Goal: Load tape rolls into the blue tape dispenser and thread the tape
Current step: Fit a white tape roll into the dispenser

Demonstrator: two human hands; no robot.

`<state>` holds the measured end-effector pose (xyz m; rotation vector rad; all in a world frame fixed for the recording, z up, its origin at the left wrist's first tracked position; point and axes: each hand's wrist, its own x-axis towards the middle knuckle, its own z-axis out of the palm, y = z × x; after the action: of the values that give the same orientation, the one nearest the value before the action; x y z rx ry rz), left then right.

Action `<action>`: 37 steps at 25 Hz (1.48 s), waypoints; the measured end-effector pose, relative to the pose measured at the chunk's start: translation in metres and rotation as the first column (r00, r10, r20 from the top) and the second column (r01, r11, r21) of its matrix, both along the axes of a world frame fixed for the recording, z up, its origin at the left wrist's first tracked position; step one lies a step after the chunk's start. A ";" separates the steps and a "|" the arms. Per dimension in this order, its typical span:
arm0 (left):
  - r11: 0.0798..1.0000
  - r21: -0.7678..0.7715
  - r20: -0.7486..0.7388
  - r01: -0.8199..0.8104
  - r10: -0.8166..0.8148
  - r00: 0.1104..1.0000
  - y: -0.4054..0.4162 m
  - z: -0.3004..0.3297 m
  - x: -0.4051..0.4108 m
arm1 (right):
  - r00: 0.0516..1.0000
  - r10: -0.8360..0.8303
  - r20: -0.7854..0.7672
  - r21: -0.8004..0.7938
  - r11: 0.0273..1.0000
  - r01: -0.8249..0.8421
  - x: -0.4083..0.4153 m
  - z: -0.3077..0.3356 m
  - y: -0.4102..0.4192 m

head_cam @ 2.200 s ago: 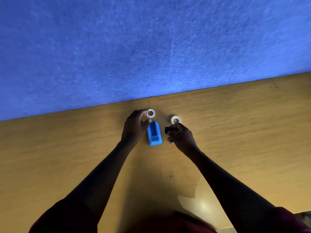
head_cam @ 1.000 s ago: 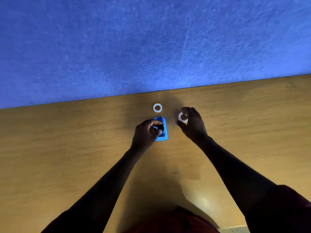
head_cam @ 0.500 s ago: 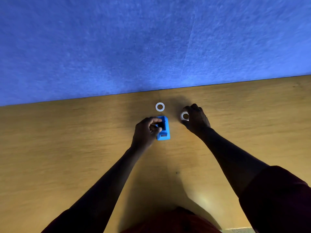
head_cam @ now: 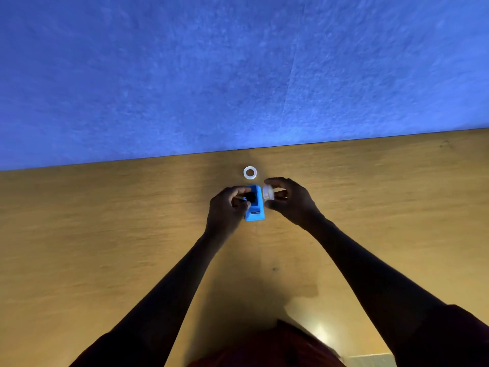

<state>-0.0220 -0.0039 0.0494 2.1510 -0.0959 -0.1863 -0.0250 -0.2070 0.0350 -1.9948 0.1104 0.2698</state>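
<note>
The small blue tape dispenser [head_cam: 255,207] stands on the wooden table [head_cam: 105,234] in the middle of the view. My left hand [head_cam: 226,207] is at its left side, fingers pinched on a small black spool piece [head_cam: 249,197] over the dispenser's well. My right hand [head_cam: 289,201] holds a whitish tape roll [head_cam: 267,194] on edge, just right of the dispenser's far end. A second white tape roll [head_cam: 250,172] lies flat on the table behind the dispenser, untouched.
A blue felt wall panel [head_cam: 238,75] rises right behind the table's far edge, close to the loose roll. Bare wood stretches to the left and right of my hands. My dark red sleeves [head_cam: 449,340] fill the lower corners.
My right hand picked its tape roll up off the table and carried it left, up against the dispenser. My left hand stays on the black spool piece.
</note>
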 end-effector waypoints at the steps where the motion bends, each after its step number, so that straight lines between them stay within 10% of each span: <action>1: 1.000 -0.009 0.005 -0.006 0.006 1.000 0.000 0.003 -0.002 | 1.000 0.002 -0.002 0.040 0.999 -0.002 -0.003 0.004 0.004; 37: 0.970 -0.243 -0.073 0.017 -0.036 0.997 0.007 0.040 -0.030 | 0.992 0.080 0.098 0.304 0.947 -0.106 -0.041 0.034 0.018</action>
<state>-0.0515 0.0030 0.0894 1.8976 -0.0977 -0.2597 -0.0663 -0.1890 0.0688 -1.6978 -0.0770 0.2467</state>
